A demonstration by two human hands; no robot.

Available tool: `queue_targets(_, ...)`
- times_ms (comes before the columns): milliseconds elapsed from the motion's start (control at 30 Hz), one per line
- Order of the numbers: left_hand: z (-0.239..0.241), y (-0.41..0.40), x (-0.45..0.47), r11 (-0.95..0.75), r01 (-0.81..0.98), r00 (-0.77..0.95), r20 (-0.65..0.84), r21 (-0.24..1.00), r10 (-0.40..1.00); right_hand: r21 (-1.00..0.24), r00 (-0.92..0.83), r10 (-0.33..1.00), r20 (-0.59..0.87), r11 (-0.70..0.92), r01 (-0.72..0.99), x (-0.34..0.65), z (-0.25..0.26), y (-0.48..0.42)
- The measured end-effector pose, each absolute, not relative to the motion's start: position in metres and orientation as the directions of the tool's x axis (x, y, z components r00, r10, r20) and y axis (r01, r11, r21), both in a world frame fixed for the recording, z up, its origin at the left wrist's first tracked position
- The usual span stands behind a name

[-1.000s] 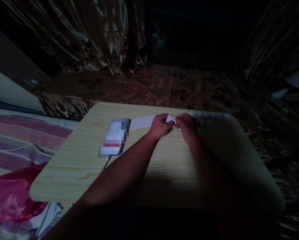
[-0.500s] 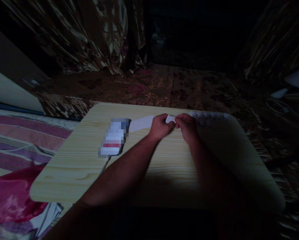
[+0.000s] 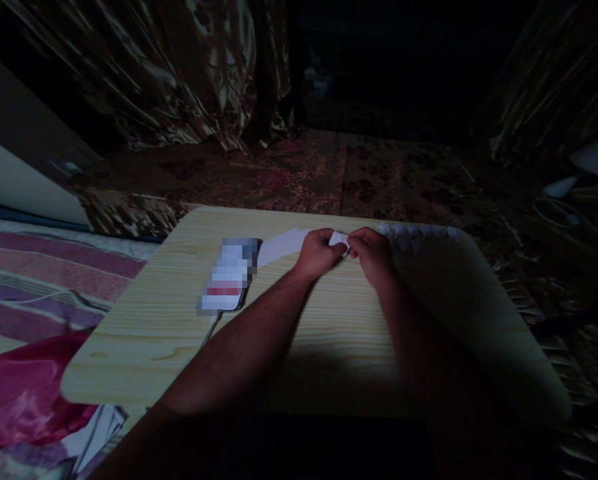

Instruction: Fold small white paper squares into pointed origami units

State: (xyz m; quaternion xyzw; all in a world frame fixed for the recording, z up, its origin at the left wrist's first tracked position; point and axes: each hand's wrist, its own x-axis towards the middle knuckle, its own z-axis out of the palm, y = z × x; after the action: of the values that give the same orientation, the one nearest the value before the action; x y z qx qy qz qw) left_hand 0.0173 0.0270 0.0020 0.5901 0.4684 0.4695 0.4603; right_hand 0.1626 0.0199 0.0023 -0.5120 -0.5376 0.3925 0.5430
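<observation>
from where i stand: small white paper piece (image 3: 337, 237) directly between the hands, left hand (image 3: 317, 254) and right hand (image 3: 372, 251) both pinching it, neither nearer. visible part runs roughly hand to hand; fingers cover its edges, true long axis can't be told. far half of wooden table (image 3: 339, 320).

The white sheets (image 3: 280, 246) now lie more slanted than one second ago, and close to the left hand (image 3: 319, 253) their edges show slightly apart. The small folded paper (image 3: 339, 241) sits a little further left.
</observation>
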Motion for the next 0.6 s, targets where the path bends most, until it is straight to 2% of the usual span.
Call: queue_targets(600,0.0004,0.0292,0.0148,-0.16,0.176,0.211,0.122,0.971,0.97,-0.972,0.142,0.974,0.174,0.146,0.185,0.1643,0.005,0.0178)
